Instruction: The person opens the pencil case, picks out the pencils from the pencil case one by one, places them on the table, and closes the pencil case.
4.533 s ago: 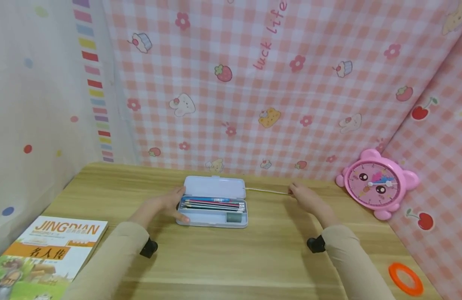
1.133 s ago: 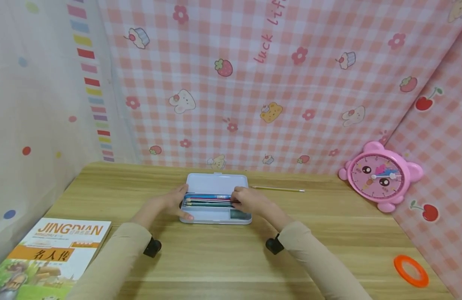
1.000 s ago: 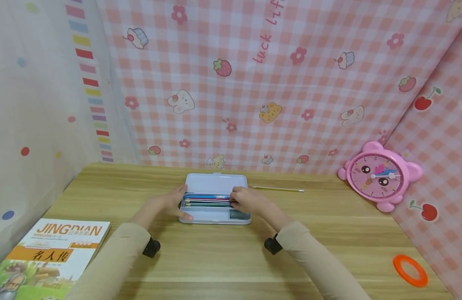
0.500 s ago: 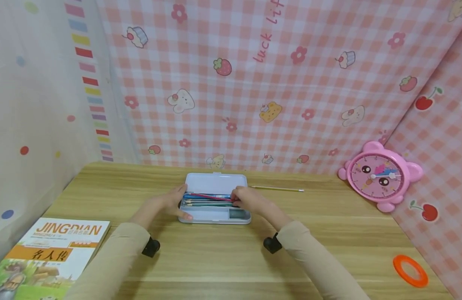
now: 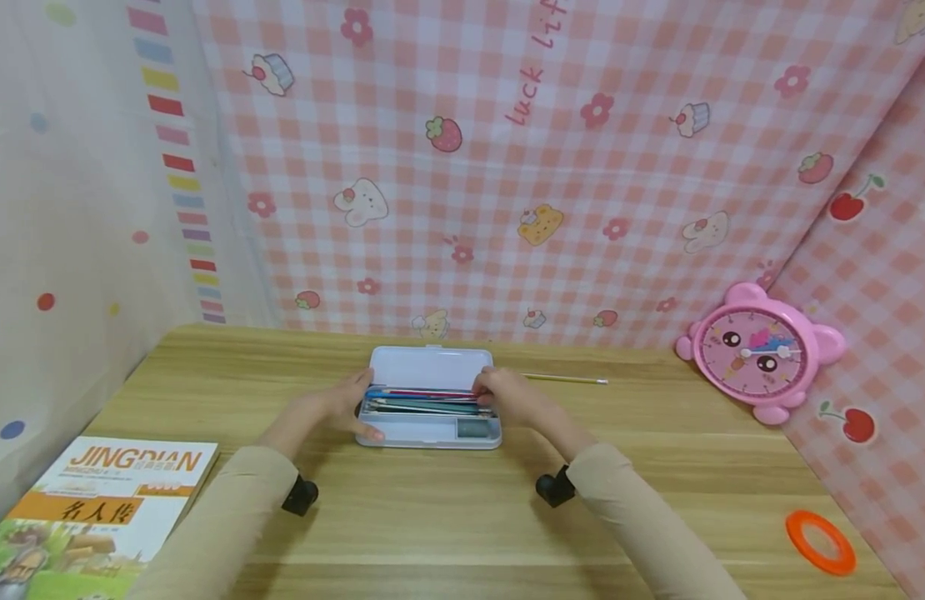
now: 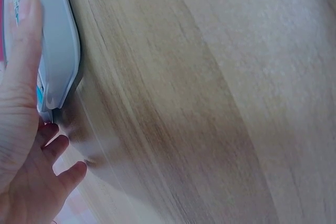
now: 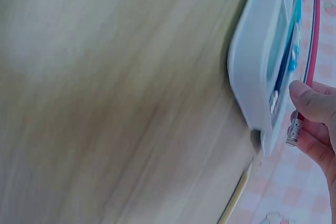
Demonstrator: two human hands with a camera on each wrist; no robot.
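1. One red, dark-striped pencil (image 7: pixel 315 30) in the right hand (image 5: pixel 507 396), pinched between thumb and fingers near its silvery end, with the metal tip just poking past the grip.
2. Positioned over the back part of the open pencil case (image 5: pixel 413 431): silvery end to the right, opposite end to the left, long axis running left to right along the case. Cannot tell whether touching the contents below.
3. At the case's left end, the left hand (image 5: pixel 337 408), touching but not clenched: thumb stretched over the near corner, fingers loosely parted toward the back.
4. Inside the back compartment, a blue pen (image 7: pixel 295 43) and several pencils (image 5: pixel 432 407), lying roughly lengthwise, mostly with sharpened tips to the left. Print on the pen too blurred to read. In the front right section, a dark green block (image 5: pixel 473 428).
5. Folded back toward the cloth, the white lid (image 5: pixel 432 367).
6. Just right of the case, on the wooden table (image 5: pixel 432 533), a yellow pencil (image 5: pixel 567 379), also lying left to right, eraser end rightward, left part behind the right hand.
7. At far left, a book (image 5: pixel 95 477): "JINGDIAN" in orange capitals, "名人传" on an orange band; finer lines too small to read.
8. Behind, on the pink checked cloth (image 5: pixel 470 192), slanting "luck lif", cut off by the upper edge.
9. At right, a pink clock (image 5: pixel 755 350); nearer, an orange ring (image 5: pixel 794 531).
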